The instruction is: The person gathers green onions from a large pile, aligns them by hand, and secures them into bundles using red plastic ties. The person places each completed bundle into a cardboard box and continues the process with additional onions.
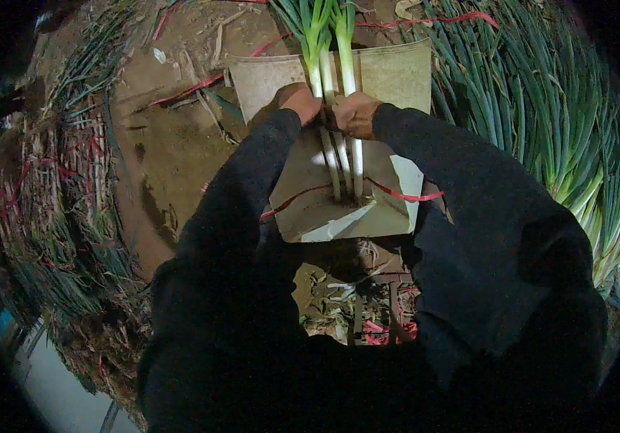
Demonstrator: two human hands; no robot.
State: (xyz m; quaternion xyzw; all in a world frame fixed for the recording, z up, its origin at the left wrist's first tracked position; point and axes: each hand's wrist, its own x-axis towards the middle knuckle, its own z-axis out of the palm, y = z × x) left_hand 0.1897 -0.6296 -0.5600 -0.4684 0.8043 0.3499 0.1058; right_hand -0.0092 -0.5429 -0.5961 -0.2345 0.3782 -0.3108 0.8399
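Observation:
Several long green onions (pixel 344 59) lie lengthwise before me, leaves pointing away and roots towards me. My left hand (pixel 300 103) has its fingers curled at the left side of the white stalks. My right hand (pixel 356 115) closes over the right-hand stalk, the two hands almost touching. Finger detail is hard to make out in the dim light. Beneath the onions is a pale board or sheet (pixel 396 70), with its near part (pixel 299 216) between my forearms. A red plastic ribbon (pixel 406 196) crosses it near the root ends, partly hidden under my sleeves.
A large heap of green onions (pixel 510 97) lies at the right. On the left are bundles of unpeeled onions (pixel 66 168) tied with red ribbon. Bare brown ground (pixel 169 157) lies between. Peelings and red scraps (pixel 375 330) litter the floor below the board.

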